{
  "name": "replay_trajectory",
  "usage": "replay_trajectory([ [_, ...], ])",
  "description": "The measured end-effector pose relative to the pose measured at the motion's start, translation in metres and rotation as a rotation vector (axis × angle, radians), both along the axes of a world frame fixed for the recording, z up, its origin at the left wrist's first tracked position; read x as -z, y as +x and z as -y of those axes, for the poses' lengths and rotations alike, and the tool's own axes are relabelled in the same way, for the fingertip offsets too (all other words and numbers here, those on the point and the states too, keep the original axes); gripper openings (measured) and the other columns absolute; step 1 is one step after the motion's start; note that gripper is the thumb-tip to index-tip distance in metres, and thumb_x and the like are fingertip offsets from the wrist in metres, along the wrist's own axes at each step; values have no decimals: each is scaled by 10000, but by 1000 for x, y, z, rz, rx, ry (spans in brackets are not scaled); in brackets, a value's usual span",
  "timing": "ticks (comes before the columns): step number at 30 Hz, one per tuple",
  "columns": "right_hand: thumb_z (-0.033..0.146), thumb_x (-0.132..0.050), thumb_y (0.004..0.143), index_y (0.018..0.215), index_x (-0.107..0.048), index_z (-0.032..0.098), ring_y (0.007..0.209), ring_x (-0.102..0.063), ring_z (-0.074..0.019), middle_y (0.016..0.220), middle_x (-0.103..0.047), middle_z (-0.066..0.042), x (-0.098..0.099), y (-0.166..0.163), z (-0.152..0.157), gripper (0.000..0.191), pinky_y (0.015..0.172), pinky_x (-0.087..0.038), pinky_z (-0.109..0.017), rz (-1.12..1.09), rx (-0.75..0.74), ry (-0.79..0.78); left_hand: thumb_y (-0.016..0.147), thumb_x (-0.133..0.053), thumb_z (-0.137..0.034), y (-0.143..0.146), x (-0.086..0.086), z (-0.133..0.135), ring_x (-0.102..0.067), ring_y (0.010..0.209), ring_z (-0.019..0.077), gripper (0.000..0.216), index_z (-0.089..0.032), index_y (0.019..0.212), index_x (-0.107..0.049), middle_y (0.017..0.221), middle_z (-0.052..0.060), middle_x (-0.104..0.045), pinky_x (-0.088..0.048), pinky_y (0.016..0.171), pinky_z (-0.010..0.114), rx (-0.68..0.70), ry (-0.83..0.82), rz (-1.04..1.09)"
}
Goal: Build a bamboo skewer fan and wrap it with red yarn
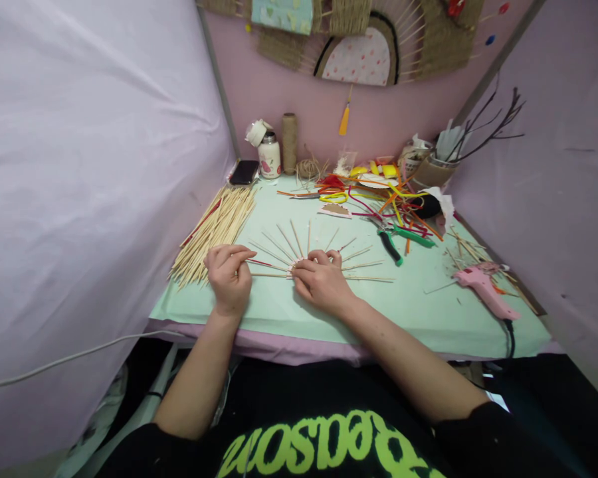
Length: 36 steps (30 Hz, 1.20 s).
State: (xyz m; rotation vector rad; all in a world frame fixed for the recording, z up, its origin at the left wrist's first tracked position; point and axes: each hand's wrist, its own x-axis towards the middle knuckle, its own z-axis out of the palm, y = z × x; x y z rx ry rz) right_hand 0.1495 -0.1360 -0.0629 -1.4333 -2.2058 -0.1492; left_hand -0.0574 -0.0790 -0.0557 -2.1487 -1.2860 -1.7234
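Note:
Thin wooden sticks spread like a half-circle fan (295, 240) on the table before me, their inner ends meeting at a small piece with a pinkish edge. My right hand (323, 280) lies over that middle piece, fingers curled and pressing on it, hiding most of it. To the left, my left hand (229, 275) is closed in a pinch at the fan's left edge. A thin red stick (260, 263) runs from its fingertips toward the middle piece. Beside this hand lies a large pile of bare wooden sticks (216, 232).
Green-handled pliers (391, 245), yellow-handled scissors (333, 197) and tangled coloured pipe cleaners lie behind the fan. A pink glue gun (488, 292) rests at right among stick scraps. A phone (244, 172), a bottle (269, 157) and a twine spool (290, 143) stand along the back.

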Motion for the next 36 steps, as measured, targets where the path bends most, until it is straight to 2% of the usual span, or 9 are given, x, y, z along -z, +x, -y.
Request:
replay_trajectory([
  [7, 256, -518, 940, 963, -741, 240, 1053, -487, -231, 1037, -752, -29, -1, 0, 0, 224, 905, -176, -441, 14, 3, -8, 820, -522, -73, 0, -1, 0, -598, 870, 215, 281, -227, 723, -736, 801, 46, -708, -420, 861, 418, 11, -27, 2],
  [15, 257, -505, 947, 937, -735, 233, 1047, -491, -223, 1024, -756, -22, 0, 1, 0, 231, 917, -164, -443, -13, -13, 13, 822, -524, -55, 1, 0, 0, -598, 847, 210, 283, -220, 734, -736, 787, 42, -711, -427, 841, 410, 43, 52, -2],
  [22, 258, -517, 942, 940, -736, 239, 1052, -487, -222, 1018, -758, -20, 1, 0, 0, 220, 915, -162, -440, -7, -2, 10, 824, -513, -73, 1, -1, 1, -598, 860, 214, 284, -221, 720, -732, 793, 47, -709, -416, 855, 415, 14, -18, -11],
  [36, 265, -500, 950, 944, -737, 237, 1036, -488, -220, 1020, -753, -26, 0, 0, 0, 238, 926, -167, -441, 0, -3, 5, 814, -516, -67, 2, -2, 1, -604, 842, 208, 286, -227, 717, -732, 788, 41, -710, -432, 855, 412, 14, -22, -16],
])
